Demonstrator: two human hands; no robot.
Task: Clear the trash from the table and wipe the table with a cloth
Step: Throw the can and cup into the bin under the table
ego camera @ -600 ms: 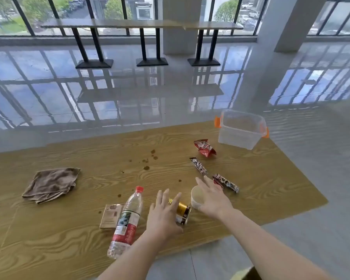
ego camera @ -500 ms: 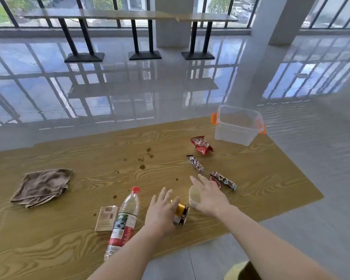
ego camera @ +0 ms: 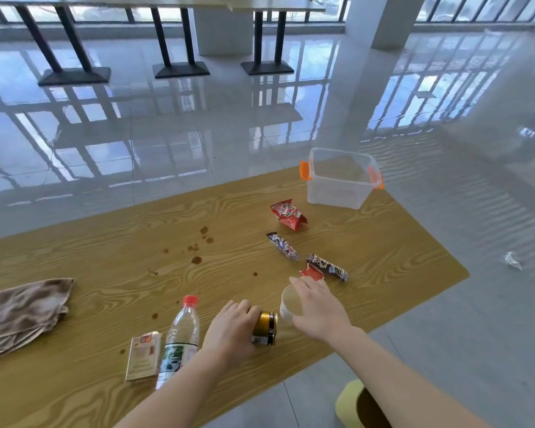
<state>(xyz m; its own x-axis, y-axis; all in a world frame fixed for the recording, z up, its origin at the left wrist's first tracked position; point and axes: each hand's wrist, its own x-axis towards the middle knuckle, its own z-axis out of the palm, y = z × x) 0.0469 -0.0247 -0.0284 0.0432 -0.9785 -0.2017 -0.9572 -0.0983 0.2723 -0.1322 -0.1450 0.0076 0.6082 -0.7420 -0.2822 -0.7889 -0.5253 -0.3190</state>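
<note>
My left hand [ego camera: 230,330] is closed around a gold and black can [ego camera: 265,328] lying on its side near the front edge of the wooden table [ego camera: 105,273]. My right hand [ego camera: 317,307] grips a white paper cup [ego camera: 288,307] just right of the can. A plastic bottle with a red cap [ego camera: 181,333] and a cigarette pack [ego camera: 143,356] lie left of my left hand. Snack wrappers lie beyond: a red one [ego camera: 288,215], a dark one [ego camera: 283,246], another dark one [ego camera: 327,267]. A brown cloth [ego camera: 22,313] rests at the table's left edge. Brown spill spots [ego camera: 198,247] mark the middle.
A clear plastic bin with orange latches [ego camera: 342,177] stands at the table's far right corner. A yellow-green container [ego camera: 355,403] sits on the floor below the front edge. A crumpled scrap [ego camera: 512,260] lies on the floor to the right. Bar tables stand far back.
My left hand has lowered and its fingers have closed over the can. My right hand has wrapped around the paper cup. The camera has tilted down and closer.
</note>
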